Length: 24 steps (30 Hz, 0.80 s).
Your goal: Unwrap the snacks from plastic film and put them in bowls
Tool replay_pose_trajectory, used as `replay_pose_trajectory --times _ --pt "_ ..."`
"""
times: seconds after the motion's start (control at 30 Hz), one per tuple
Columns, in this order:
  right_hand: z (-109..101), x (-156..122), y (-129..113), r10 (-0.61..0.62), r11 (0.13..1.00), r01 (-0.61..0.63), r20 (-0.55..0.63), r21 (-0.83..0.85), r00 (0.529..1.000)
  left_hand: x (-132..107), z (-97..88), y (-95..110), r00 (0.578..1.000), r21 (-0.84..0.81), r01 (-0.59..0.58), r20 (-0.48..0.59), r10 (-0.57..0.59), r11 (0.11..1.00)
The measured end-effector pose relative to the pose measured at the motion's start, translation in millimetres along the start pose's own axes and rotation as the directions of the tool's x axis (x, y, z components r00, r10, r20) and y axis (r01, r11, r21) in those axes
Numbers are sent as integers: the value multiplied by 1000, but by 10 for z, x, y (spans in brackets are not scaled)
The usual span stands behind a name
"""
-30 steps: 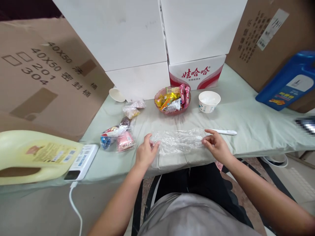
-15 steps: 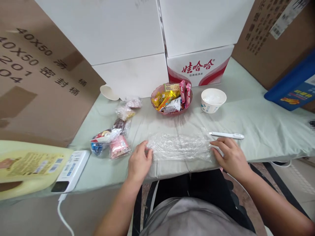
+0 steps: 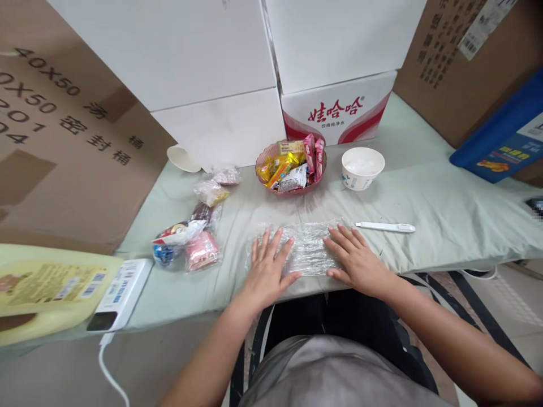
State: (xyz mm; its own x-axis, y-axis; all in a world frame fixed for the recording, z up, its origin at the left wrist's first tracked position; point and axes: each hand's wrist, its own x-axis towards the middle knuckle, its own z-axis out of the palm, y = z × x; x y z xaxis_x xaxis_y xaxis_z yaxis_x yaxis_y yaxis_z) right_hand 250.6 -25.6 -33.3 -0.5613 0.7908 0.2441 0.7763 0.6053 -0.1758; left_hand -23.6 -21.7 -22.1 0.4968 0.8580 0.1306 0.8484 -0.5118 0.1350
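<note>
A crinkled sheet of clear plastic film [image 3: 311,249] lies flat near the table's front edge. My left hand [image 3: 268,271] rests palm down on its left part, fingers spread. On its right part lies my right hand [image 3: 356,260], also flat with the fingers apart. Just beyond the right hand is a white utility knife [image 3: 385,226]. Behind the film stands a pink scalloped bowl [image 3: 292,191] full of wrapped snacks [image 3: 288,167]. Right of it is a white paper bowl [image 3: 360,180] with clear plastic inside.
Several small wrapped packets [image 3: 202,250] lie to the left. A white power bank [image 3: 121,294] with a cable and a yellow jug [image 3: 51,294] are at the left edge. White cartons [image 3: 335,113] line the back, with a blue container [image 3: 500,135] at right.
Both hands have moved inward from the film's side edges onto its top, and their fingers have spread out flat. The view has shifted slightly.
</note>
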Motion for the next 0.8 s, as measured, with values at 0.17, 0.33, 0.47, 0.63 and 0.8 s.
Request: replay_pose_trajectory --times 0.17,0.33,0.47,0.63,0.8 --pt "-128 -406 57 -54 990 65 -86 124 995 -427 -169 -243 998 -81 -19 -63 14 996" --pt "-33 -641 4 -9 971 71 -265 226 964 -670 -173 -359 989 -168 -123 -100 107 978" --pt "-74 -659 -7 94 945 18 -323 327 942 -707 -223 -324 983 -280 -155 -141 120 947" --pt "-159 -536 55 231 934 -116 -326 337 917 -584 -280 -308 984 -432 63 -126 -129 900" --pt "-82 -260 155 303 951 -258 -351 170 886 -285 -192 -312 884 -385 384 -110 -455 839"
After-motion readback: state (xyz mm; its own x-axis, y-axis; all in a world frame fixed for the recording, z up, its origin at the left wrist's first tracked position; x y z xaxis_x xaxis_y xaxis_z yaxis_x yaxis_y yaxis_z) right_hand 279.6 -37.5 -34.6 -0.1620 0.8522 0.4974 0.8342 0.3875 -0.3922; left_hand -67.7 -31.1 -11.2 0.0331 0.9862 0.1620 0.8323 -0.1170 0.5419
